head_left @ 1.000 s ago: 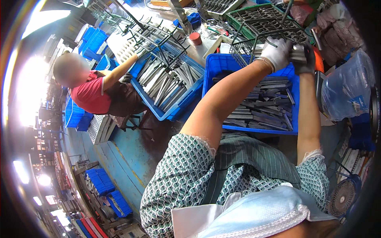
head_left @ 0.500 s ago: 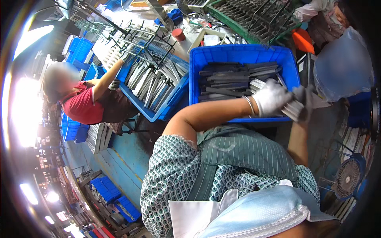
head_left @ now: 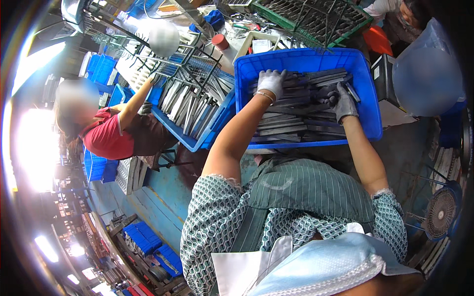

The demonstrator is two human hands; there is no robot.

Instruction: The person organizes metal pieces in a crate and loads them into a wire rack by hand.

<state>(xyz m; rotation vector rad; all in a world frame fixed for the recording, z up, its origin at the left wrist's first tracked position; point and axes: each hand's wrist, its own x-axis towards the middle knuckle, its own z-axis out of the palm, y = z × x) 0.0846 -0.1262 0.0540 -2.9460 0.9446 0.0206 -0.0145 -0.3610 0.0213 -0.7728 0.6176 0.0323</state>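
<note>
A deep blue bin [head_left: 308,58] stands before me, holding many dark, flat strips [head_left: 281,123] in loose layers. My left hand [head_left: 270,83], in a white glove, reaches over the strips at the bin's left, its fingers bent down around some of them. At the right side, my right hand [head_left: 344,103] wears a grey glove with darkened fingers. Those fingers curl around strips, with the thumb raised. Both hands hide the strip ends that they touch.
A co-worker in a red shirt [head_left: 111,138] sits at the left beside another blue bin [head_left: 190,143] of lighter strips, under wire racks [head_left: 190,66]. A green crate [head_left: 316,22] lies beyond my bin. To the right are a plastic-wrapped bundle [head_left: 427,74] and a fan [head_left: 439,212].
My hands were together at the bin's right front with light grey strips. Now they are apart inside the bin, the left farther left, the right farther in, and the light strips are out of them.
</note>
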